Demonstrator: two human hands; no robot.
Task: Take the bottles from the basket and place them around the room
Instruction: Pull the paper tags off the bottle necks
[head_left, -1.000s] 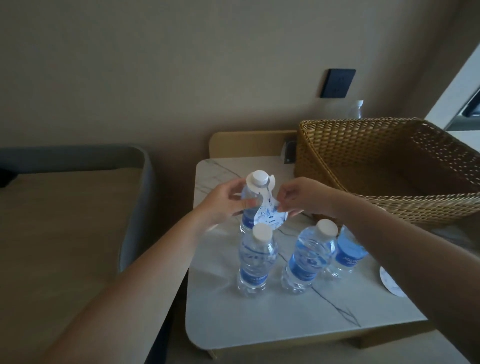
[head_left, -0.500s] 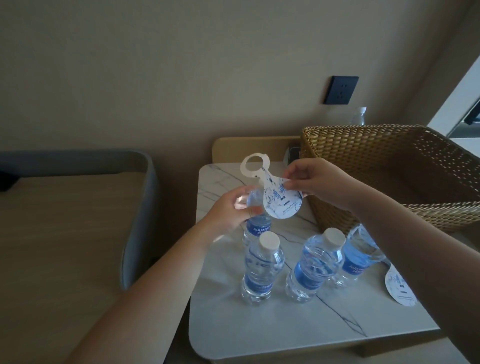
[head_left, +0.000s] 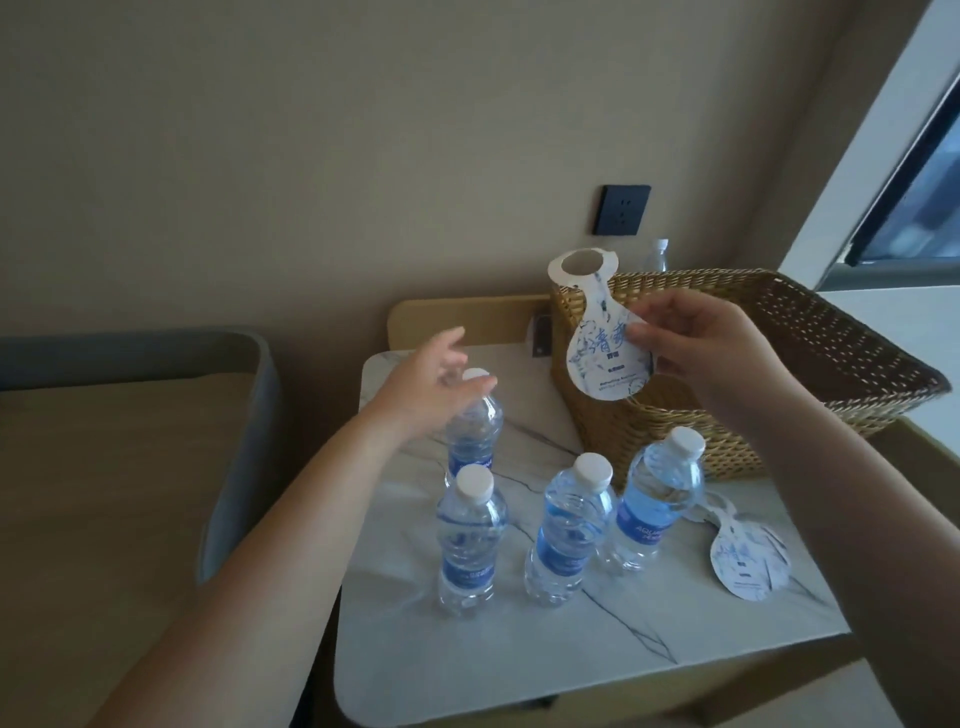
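Note:
Several clear water bottles with white caps and blue labels stand on the marble table (head_left: 545, 670): a rear bottle (head_left: 475, 431), a front left bottle (head_left: 470, 540), a middle bottle (head_left: 569, 530) and a right bottle (head_left: 657, 504). My left hand (head_left: 434, 387) hovers open over the rear bottle's cap, fingers spread. My right hand (head_left: 698, 345) pinches a white paper neck tag (head_left: 602, 343) with a round hole, held up in front of the wicker basket (head_left: 810, 332). The basket's inside shows no bottles.
A second neck tag (head_left: 748, 564) lies on the table at the right. Another bottle (head_left: 658, 255) stands behind the basket near a dark wall socket (head_left: 621, 209). A bed with a grey frame (head_left: 244, 415) is left of the table; a window (head_left: 914, 171) at the far right.
My right hand lifted the neck tag off the rear bottle and carried it up and to the right. My left hand let go of that bottle and opened above it.

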